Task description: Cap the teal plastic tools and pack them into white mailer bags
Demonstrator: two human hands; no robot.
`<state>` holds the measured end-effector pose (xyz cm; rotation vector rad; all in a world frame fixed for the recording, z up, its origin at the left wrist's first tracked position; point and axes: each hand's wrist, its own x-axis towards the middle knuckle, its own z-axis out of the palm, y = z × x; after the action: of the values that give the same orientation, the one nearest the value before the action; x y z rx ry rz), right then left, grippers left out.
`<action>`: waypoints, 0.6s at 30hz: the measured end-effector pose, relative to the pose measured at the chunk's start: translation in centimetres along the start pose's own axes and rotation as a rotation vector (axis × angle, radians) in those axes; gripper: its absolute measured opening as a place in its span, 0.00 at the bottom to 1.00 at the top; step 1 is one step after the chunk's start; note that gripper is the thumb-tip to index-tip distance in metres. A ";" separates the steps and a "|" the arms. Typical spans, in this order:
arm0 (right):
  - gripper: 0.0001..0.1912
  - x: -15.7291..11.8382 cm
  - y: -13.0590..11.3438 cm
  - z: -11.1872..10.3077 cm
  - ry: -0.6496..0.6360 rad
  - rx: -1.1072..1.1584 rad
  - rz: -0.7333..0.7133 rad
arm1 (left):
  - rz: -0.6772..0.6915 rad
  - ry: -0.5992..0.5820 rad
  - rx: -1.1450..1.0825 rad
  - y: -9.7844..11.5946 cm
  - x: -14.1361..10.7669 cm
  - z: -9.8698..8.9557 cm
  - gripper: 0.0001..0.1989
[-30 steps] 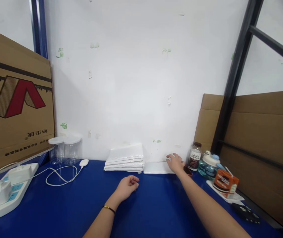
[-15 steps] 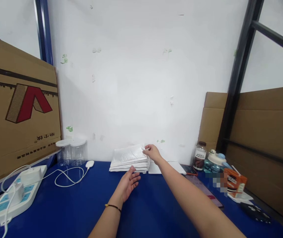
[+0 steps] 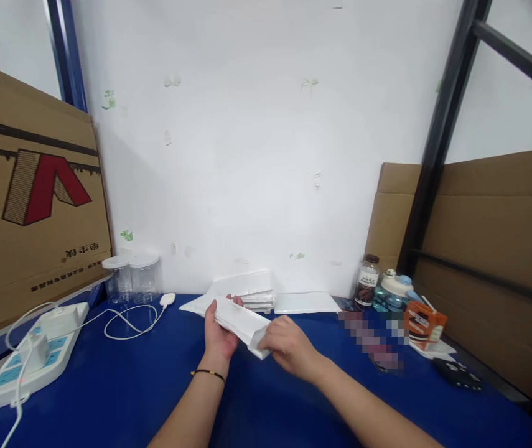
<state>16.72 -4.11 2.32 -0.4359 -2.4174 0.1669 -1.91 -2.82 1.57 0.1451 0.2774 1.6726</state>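
The left hand (image 3: 219, 339) holds a white packet (image 3: 240, 318), thumb along its near side and palm turned up beneath it. The right hand (image 3: 291, 345) is narrow, fingers curled together at the packet's open right end; how far they reach inside, or whether they grip, I cannot tell. The packet slants over the middle of the desk (image 3: 130, 398), its open end nearer the viewer. A dark bracelet (image 3: 207, 372) with a gold bead circles the left wrist.

Behind the hands, a stack (image 3: 251, 287) of white packets lies against the wall (image 3: 247, 155). A white corner (image 3: 195, 303) juts out to the left of it; which packet it belongs to I cannot tell. Just right of the stack lies a flat white piece (image 3: 307, 302).

On the left, 2 clear jars with white lids stand side by side near a box (image 3: 51, 230) with a red mark. In front of them are a white cable (image 3: 123, 339) and a power strip (image 3: 55, 343) with 2 white adapters plugged in.

On the right, a brown-capped bottle (image 3: 367, 292) stands beside a blue jug (image 3: 389, 300). Nearer are an orange carton (image 3: 424, 323) on a white pad (image 3: 436, 351) and a black object (image 3: 457, 375). A patch to their left is pixelated.
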 end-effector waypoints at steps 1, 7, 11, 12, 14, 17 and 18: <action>0.17 -0.6 0.0 0.0 -0.031 0.014 -0.027 | 0.028 -0.020 0.037 0.1 -0.1 0.1 0.16; 0.11 -2.5 1.4 2.2 0.551 0.550 0.610 | 0.240 -0.100 0.332 -1.4 -0.6 2.4 0.22; 0.22 -1.9 3.1 3.5 0.583 0.831 0.893 | 0.368 -0.106 0.479 -4.6 -0.3 3.8 0.27; 0.23 -1.9 3.6 3.5 0.551 0.785 0.904 | 0.385 -0.098 0.503 -5.6 -0.2 3.9 0.28; 0.24 -2.1 4.5 3.4 0.501 0.594 0.899 | 0.410 -0.074 0.533 -7.5 0.0 3.7 0.30; 0.24 -2.9 5.6 3.0 0.400 0.282 0.874 | 0.445 -0.060 0.549 -9.4 0.4 3.1 0.31; 0.24 -3.2 5.9 2.9 0.359 0.197 0.862 | 0.453 -0.064 0.551 -9.7 0.5 2.9 0.31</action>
<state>18.79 0.24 -3.15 -1.2679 -1.7080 0.6291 8.06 -1.11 1.75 0.7153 0.6938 1.9943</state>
